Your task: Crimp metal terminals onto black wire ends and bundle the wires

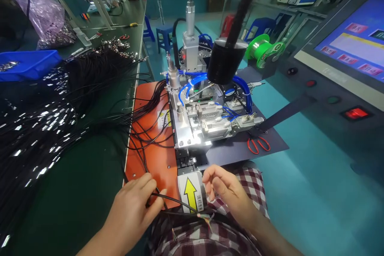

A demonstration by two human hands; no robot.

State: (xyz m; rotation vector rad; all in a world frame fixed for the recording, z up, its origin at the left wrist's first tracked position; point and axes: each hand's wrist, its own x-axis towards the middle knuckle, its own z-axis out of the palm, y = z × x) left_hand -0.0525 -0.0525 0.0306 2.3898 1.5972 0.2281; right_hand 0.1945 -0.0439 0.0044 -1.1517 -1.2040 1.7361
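My left hand [135, 204] is closed around a black cable [174, 199] at the front of the orange plate [156, 160]. The cable runs right, and its stripped end [205, 218] shows thin coloured wires over the checked cloth on my lap. My right hand [223, 188] hovers right of the yellow arrow label [190, 194], fingers loosely bent and apart, with nothing visible in them. Beyond both hands stands a metal machine [189, 128] with blue air tubes. Several black cables [144, 108] lead into its left side across the orange plate.
Bundled cables with shiny ends [39, 140] cover the dark green table at left, beside a blue tray [30, 65]. Red-handled scissors [258, 145] lie on the grey plate. A green spool [261, 50] stands behind, a control panel [342, 84] at right. A black cylinder [226, 62] hangs above the machine.
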